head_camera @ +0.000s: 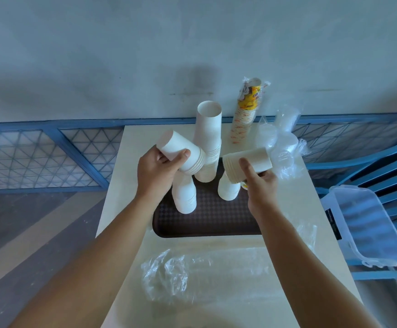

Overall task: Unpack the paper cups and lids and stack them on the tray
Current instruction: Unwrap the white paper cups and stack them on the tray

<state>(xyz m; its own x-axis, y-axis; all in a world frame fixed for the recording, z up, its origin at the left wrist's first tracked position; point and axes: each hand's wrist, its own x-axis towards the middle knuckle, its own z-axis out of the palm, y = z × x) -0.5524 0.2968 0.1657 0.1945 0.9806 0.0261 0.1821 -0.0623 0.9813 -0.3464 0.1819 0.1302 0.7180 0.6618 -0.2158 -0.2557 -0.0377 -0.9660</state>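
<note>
Pale table [121, 176] w/ a dark tray [207, 218] on it. Left hand [156, 171] gripped a short cup stack [181, 147], right hand [261, 185] gripped a 2nd cup stack [252, 162], both sideways above the tray. Tall cup stack [208, 129] stood on tray; bagged lids [282, 138] back right on table.

Pale grey-blue plaster wall [121, 55] at back, soft even light. Below it a blue metal frame w/ triangle-mesh panels [39, 157]. Grey floor [15, 233] at left. Cream counter [121, 176] in centre. Blue slatted seat [382, 162] at right, w/ a clear plastic tub [370, 223] on it.
</note>
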